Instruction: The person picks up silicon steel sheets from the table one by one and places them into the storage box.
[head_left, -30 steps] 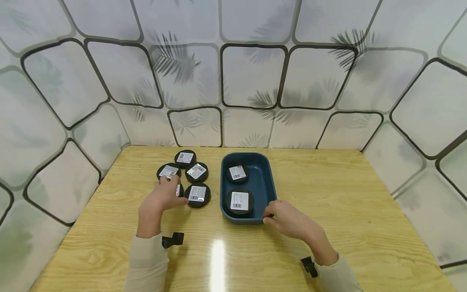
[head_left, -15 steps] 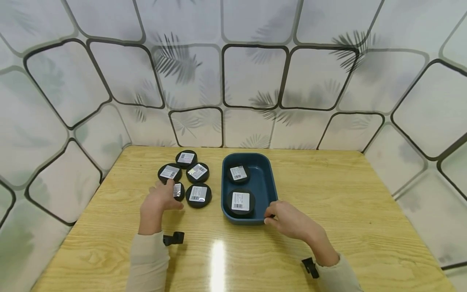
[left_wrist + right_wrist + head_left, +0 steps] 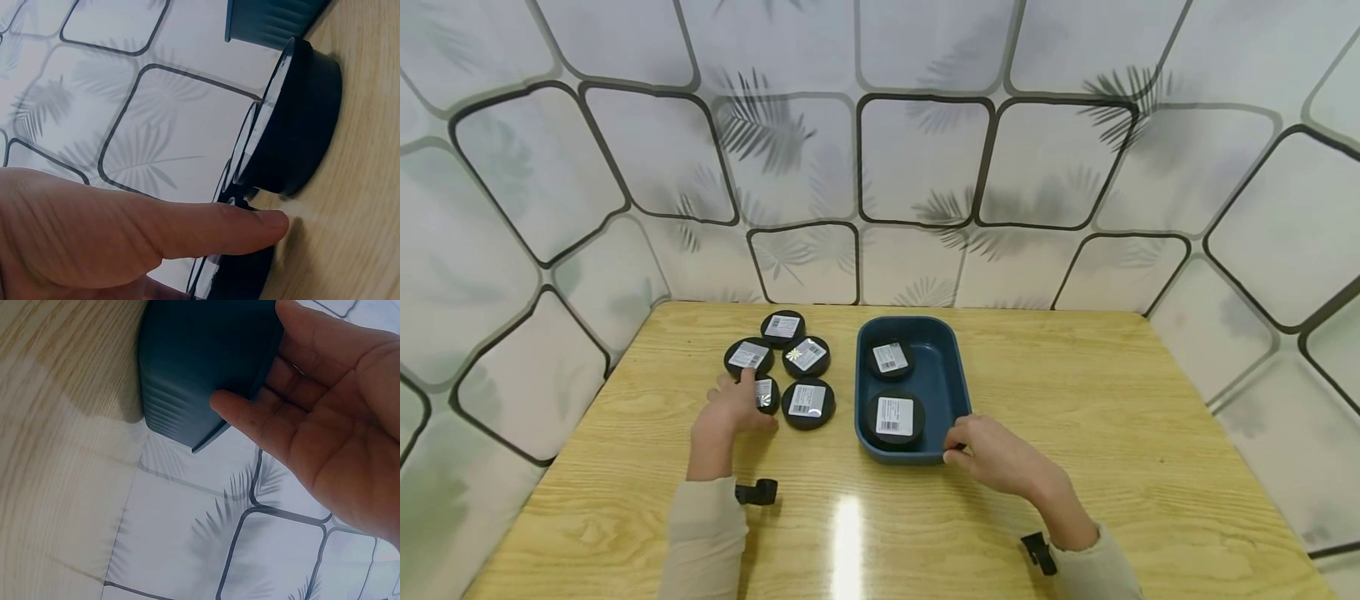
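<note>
The left hand (image 3: 728, 408), grip spread, straddles a round black white-labelled tub (image 3: 767, 397) on the wooden desk (image 3: 1075, 383); contact is unclear. Uneven closing could shove it into neighbouring black tubs (image 3: 808, 403). The right hand (image 3: 996, 451) pinches the near-right rim of a blue rectangular plastic-looking tray (image 3: 942, 385); pulling could shift it. Two labelled black tubs (image 3: 895, 417) lie inside at left.
</note>
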`<state>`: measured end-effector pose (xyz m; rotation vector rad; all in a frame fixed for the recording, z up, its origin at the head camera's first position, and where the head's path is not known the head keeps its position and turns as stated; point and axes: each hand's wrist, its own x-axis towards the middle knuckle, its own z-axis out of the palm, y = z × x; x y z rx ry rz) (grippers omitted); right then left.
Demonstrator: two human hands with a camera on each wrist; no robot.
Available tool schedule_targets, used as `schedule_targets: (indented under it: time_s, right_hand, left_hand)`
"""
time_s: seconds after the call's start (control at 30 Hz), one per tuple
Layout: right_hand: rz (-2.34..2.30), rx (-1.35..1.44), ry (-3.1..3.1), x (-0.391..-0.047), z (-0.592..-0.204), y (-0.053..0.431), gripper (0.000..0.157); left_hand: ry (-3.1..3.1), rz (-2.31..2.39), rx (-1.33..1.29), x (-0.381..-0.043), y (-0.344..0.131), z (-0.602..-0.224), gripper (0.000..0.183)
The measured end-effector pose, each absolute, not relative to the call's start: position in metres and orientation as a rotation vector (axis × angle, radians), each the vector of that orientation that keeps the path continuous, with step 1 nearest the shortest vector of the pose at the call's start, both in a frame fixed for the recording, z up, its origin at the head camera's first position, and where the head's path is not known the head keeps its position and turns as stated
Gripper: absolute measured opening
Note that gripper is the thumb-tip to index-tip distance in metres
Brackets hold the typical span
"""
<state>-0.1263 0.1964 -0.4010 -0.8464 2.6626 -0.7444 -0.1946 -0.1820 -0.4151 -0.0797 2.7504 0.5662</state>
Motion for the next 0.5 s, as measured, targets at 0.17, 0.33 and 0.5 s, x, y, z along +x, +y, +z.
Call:
schedule_targets:
  time_s: [0.17,0.33,0.5]
  right_hand:
    - [-0.736,-0.84,2.655,-0.127,-0.4008,0.1967,0.008]
    - [-0.732,-0.839,2.659,-0.1273,-0.401,0.1964,0.008]
    - [-0.734,-0.836,2.662,-0.1271,-0.4016,0.1963,0.008]
  left_hand:
    - [2.755,0.6,-0.089,-0.1973,-0.1839,-0.4213,0.106]
    - [2.755,0.603,-0.092,-0.1994,-0.1842,-0.4232,0.102]
    - [2.755,0.589,-0.075,-0.2014,-0.1855,-0.4246,0.099]
